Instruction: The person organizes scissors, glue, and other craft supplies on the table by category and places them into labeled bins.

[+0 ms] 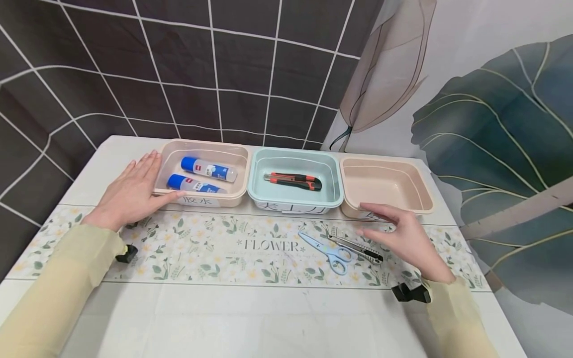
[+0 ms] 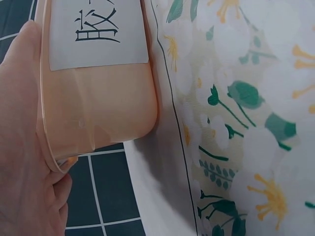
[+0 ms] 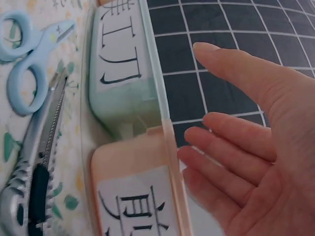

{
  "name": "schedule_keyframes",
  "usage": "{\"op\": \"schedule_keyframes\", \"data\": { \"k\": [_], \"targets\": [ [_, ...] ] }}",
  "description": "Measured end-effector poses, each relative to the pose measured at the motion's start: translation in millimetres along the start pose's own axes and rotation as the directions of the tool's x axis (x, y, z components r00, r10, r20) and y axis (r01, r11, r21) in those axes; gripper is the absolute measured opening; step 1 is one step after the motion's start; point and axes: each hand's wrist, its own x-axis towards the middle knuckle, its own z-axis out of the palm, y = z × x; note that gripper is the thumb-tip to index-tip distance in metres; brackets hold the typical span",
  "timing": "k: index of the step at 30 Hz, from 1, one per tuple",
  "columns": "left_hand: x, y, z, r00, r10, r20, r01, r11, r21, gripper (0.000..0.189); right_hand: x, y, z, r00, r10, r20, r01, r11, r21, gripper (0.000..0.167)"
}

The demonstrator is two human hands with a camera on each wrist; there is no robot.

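My left hand (image 1: 130, 191) rests against the left end of a pink bin (image 1: 243, 194), fingers straight, thumb along its front rim. Two glue bottles with blue caps, one (image 1: 208, 169) behind the other (image 1: 195, 185), lie in that bin. Over the front of the right-hand pink bin (image 1: 425, 191), my right hand (image 1: 409, 238) hovers with fingers spread, holding nothing. Light-blue scissors (image 1: 338, 259) and a silver utility knife (image 1: 360, 250) lie on the tablecloth to its left. In the middle, a blue bin (image 1: 331, 199) holds a red-and-black utility knife (image 1: 293, 181).
The three bins stand side by side along the back of the table (image 1: 215, 318), with paper labels (image 3: 120, 46) on their fronts. A flowered strip (image 1: 197, 253) runs across the cloth. Behind rises a dark tiled-pattern backdrop (image 1: 179, 64); a leaf-print curtain (image 1: 501, 124) hangs on the right.
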Motion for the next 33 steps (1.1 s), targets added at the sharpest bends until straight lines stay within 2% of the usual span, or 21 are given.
{"op": "schedule_keyframes", "data": {
  "k": [3,7,20,27,33],
  "targets": [
    [0.5,0.6,-0.7,1.000,0.002,-0.003,-0.002,1.000,0.002,0.111,-7.8,2,-2,0.999,-0.004,-0.048,0.004,1.000,0.003,0.052],
    [1.3,0.0,-1.1,1.000,0.002,-0.009,-0.002,1.000,0.006,0.111,-14.6,4,-6,0.998,0.002,-0.063,-0.003,1.000,-0.017,0.050],
    [-0.2,-1.5,1.4,1.000,0.015,-0.019,-0.015,1.000,-0.002,0.109,-29.4,32,1,0.992,0.103,0.075,-0.101,0.994,-0.037,0.053],
    [-0.1,-1.9,1.2,1.000,0.019,-0.020,-0.019,1.000,-0.006,0.109,-33.1,47,12,0.985,0.135,0.112,-0.131,0.991,-0.041,0.054],
    [-0.1,-2.1,1.0,1.000,0.020,-0.023,-0.020,1.000,-0.005,0.109,-34.6,50,15,0.978,0.160,0.133,-0.159,0.987,-0.012,0.057]
  ]
}}
